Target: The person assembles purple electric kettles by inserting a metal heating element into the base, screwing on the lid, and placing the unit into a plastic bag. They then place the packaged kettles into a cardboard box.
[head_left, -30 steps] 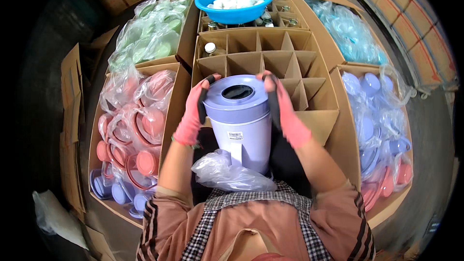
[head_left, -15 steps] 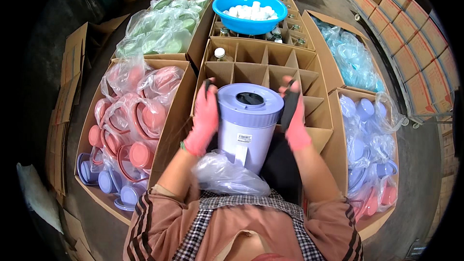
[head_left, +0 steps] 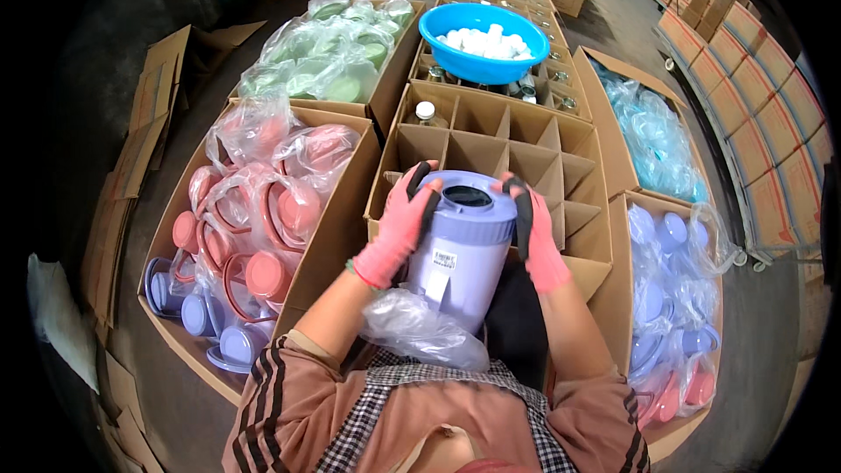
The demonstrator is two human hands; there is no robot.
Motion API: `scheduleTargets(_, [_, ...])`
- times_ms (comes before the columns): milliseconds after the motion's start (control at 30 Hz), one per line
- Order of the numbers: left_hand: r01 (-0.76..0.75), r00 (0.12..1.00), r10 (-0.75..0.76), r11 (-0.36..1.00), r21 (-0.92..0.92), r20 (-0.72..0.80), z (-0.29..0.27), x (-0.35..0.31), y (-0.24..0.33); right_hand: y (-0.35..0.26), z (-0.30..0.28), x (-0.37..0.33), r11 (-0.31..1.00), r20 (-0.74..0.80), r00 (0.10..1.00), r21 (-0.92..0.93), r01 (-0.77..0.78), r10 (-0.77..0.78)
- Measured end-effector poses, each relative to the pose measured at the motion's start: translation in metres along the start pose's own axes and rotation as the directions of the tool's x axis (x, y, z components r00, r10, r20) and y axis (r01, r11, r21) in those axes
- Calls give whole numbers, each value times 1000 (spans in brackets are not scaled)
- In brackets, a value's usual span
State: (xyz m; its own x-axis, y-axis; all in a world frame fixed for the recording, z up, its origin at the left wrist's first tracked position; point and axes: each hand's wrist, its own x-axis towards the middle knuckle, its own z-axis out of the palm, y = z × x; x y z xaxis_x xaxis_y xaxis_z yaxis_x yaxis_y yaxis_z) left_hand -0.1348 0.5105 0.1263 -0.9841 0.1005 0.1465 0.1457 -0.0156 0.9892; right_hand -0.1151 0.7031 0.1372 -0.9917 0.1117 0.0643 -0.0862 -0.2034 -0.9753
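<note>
Bucket [head_left: 455, 267]: smooth plastic, soft sheen. Lid [head_left: 493, 195] likewise plastic, smooth on top. Sticker [head_left: 444, 259] on the bucket wall: paper-like, flat. Bag [head_left: 425, 330] at the bucket's lower edge: thin clear film, creased, shiny. Left glove [head_left: 399, 229], right glove [head_left: 543, 250]: matt knitted cloth. Divided box [head_left: 578, 270]: matt brown cardboard; near its far left corner a shiny glass bottle [head_left: 429, 122], smooth plastic cap [head_left: 425, 109]. Basin [head_left: 469, 63], above the next box's near edge: glossy plastic. Apron [head_left: 407, 374]: matt woven cloth.
</note>
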Motion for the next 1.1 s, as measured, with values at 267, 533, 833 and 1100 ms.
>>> scheduleTargets(267, [-180,984,179,968,174,19,24,-22,19,3,-44,23,912,337,921,285,-296,194])
scheduleTargets(533, [596,793,-193,442,-670,578,21,-4,-52,-106,-1,-33,191,753,654,-654,732,72])
scheduleTargets(833, [569,758,-88,575,-588,647,19,-6,-51,-128,14,-5,266,697,475,-675,688,537])
scheduleTargets(1100, [585,764,-154,576,-571,627,16,4,-61,-85,49,-1,-10,304,730,-920,391,612])
